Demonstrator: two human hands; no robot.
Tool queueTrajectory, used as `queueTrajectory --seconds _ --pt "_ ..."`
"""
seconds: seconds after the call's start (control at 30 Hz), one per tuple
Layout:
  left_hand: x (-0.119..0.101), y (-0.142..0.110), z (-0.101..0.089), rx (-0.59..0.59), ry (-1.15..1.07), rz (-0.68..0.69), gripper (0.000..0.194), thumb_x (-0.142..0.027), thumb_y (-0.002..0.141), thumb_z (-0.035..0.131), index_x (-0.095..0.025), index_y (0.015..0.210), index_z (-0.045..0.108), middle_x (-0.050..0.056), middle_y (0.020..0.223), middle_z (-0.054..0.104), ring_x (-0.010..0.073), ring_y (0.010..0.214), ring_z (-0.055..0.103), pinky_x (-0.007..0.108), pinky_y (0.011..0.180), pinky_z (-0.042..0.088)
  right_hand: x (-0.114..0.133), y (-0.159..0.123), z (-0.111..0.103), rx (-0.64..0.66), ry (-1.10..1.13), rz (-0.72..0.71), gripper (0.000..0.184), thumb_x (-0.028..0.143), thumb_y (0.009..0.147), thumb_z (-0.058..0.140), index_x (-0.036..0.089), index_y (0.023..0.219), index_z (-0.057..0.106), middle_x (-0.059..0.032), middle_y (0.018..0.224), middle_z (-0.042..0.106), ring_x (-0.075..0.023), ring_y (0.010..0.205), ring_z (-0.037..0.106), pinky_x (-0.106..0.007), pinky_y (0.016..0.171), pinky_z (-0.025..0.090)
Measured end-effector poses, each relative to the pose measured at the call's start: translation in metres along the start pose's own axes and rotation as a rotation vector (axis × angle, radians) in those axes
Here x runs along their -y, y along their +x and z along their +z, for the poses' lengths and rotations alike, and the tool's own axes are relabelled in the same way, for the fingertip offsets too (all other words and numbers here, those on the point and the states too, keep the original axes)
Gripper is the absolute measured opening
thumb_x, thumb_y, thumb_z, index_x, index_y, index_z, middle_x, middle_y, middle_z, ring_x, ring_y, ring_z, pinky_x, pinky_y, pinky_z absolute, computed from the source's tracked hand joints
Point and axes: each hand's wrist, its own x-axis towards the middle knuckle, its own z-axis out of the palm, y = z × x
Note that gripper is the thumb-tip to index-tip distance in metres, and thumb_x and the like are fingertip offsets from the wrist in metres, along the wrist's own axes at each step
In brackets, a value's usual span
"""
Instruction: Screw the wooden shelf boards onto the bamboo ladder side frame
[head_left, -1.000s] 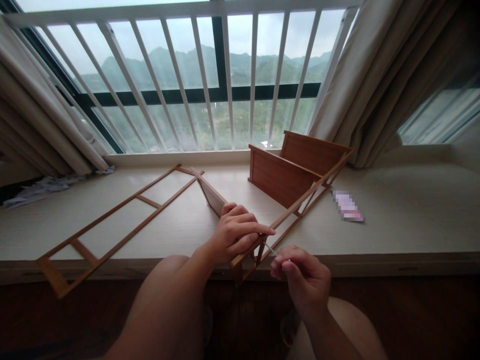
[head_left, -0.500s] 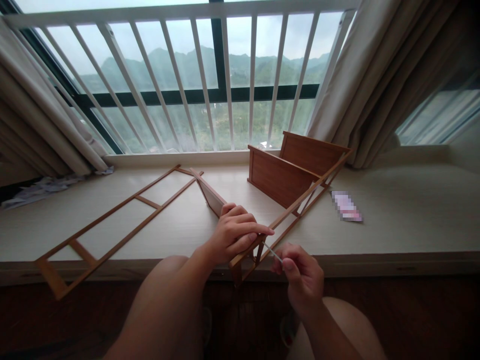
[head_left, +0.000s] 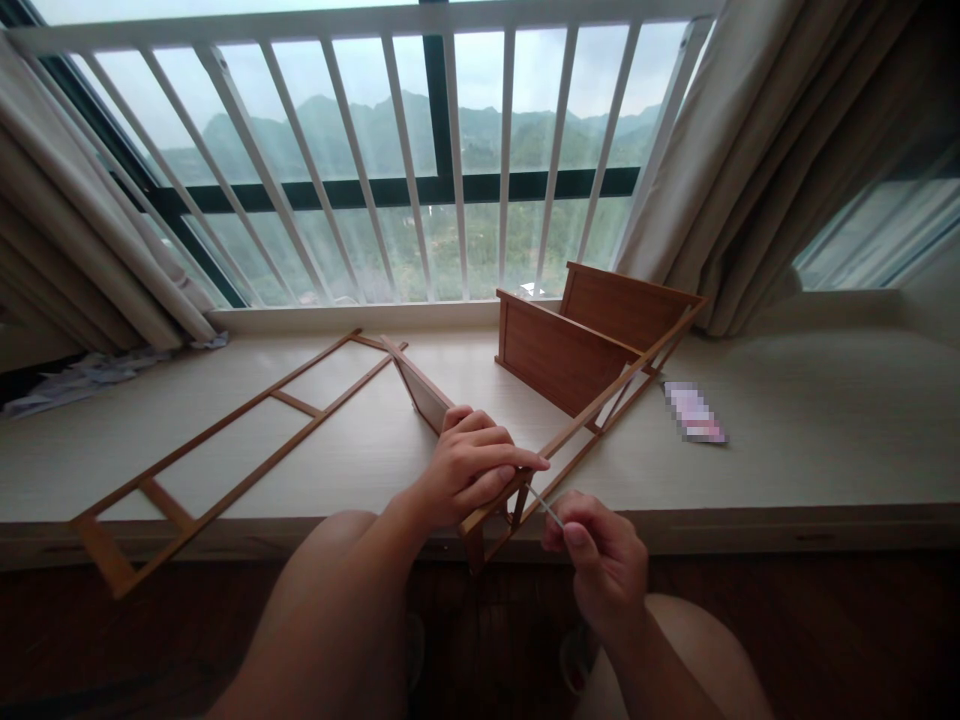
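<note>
My left hand [head_left: 476,465] is closed over the near end of a wooden shelf board [head_left: 426,388], its index finger stretched onto a side rail of the brown ladder-like frame [head_left: 574,435]. Between finger and thumb, my right hand [head_left: 604,555] pinches a thin metal rod [head_left: 545,506], like a hex key or slim screwdriver; its grip end is hidden in the fingers. The rod's tip meets the frame close to my left fingertips. Two more wooden boards, a nearer panel [head_left: 562,360] and a farther panel [head_left: 630,308], stand joined to the frame's far part.
A second ladder-like wooden frame [head_left: 247,465] lies at the left, its near end past the edge of the pale window ledge [head_left: 817,440]. A blurred pink packet [head_left: 695,412] rests to the right. White bars [head_left: 454,170] and curtains [head_left: 757,150] border the ledge.
My right hand and the rod have shifted very slightly. My left hand, the boards and both frames look unmoved.
</note>
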Motion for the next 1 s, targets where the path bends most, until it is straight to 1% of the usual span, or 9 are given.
queueTrajectory --seconds 0.13,0.23,0.33,0.43,0.57,0.77,0.87,1.0 --pt "0.0 0.0 -0.001 0.016 0.02 0.004 0.042 -0.035 0.099 0.03 -0.031 0.118 0.068 0.003 0.089 0.067 0.0188 0.089 0.049 0.039 0.093 0.024 0.002 0.001 0.0 0.006 -0.101 -0.081 0.018 0.028 0.092 0.053 0.018 0.078 0.057 0.0003 0.067 0.053 -0.013 0.062 0.05 -0.027 0.06 0.037" --pt "-0.001 0.001 -0.002 0.022 0.019 -0.004 0.042 -0.035 0.099 0.03 -0.03 0.117 0.068 0.003 0.089 0.067 0.019 0.089 0.049 0.039 0.093 0.025 0.005 0.002 0.001 -0.026 -0.183 -0.142 0.008 0.018 0.089 0.057 0.019 0.08 0.057 0.0016 0.067 0.054 -0.0113 0.061 0.051 -0.025 0.06 0.039" --pt "-0.001 0.0 -0.002 0.014 0.011 -0.008 0.042 -0.035 0.099 0.031 -0.031 0.117 0.068 0.003 0.089 0.068 0.0191 0.088 0.049 0.04 0.094 0.025 0.007 0.003 0.002 -0.076 -0.213 -0.182 0.01 0.009 0.085 0.06 0.019 0.083 0.058 0.0017 0.069 0.057 -0.0106 0.062 0.054 -0.024 0.061 0.042" --pt "0.0 0.0 -0.001 0.009 -0.003 -0.005 0.041 -0.035 0.099 0.032 -0.031 0.117 0.068 0.003 0.088 0.068 0.019 0.088 0.049 0.04 0.094 0.024 0.006 0.003 0.004 -0.132 -0.173 -0.204 0.015 0.005 0.082 0.062 0.019 0.087 0.061 0.0 0.074 0.062 -0.0122 0.066 0.058 -0.026 0.063 0.046" --pt "0.0 0.0 -0.001 0.018 -0.004 -0.017 0.043 -0.037 0.099 0.03 -0.03 0.116 0.069 0.003 0.088 0.068 0.0191 0.089 0.049 0.04 0.094 0.025 0.003 0.003 0.008 -0.207 -0.05 -0.241 0.023 0.0 0.079 0.064 0.018 0.092 0.063 -0.0017 0.077 0.064 -0.0145 0.069 0.062 -0.028 0.061 0.049" --pt "0.0 0.0 -0.002 0.011 0.007 -0.006 0.042 -0.036 0.099 0.031 -0.031 0.117 0.068 0.003 0.088 0.068 0.0187 0.089 0.049 0.039 0.094 0.025 0.005 0.0 0.013 -0.253 0.084 -0.206 0.02 0.002 0.081 0.062 0.019 0.091 0.065 -0.0027 0.075 0.064 -0.0151 0.066 0.062 -0.028 0.058 0.05" --pt "0.0 0.0 -0.002 0.022 0.022 0.006 0.042 -0.036 0.099 0.031 -0.031 0.118 0.068 0.003 0.089 0.068 0.0185 0.089 0.049 0.039 0.093 0.025 0.005 0.001 0.012 -0.292 0.093 -0.214 0.018 0.002 0.081 0.063 0.019 0.089 0.065 -0.0023 0.074 0.064 -0.0151 0.065 0.062 -0.028 0.055 0.05" --pt "-0.002 0.0 -0.002 0.016 0.021 -0.007 0.042 -0.036 0.1 0.03 -0.031 0.118 0.068 0.002 0.09 0.068 0.0186 0.089 0.049 0.039 0.094 0.025 0.004 0.001 0.011 -0.294 0.052 -0.22 0.019 0.001 0.079 0.066 0.018 0.087 0.066 -0.0032 0.075 0.066 -0.0159 0.067 0.064 -0.027 0.055 0.051"
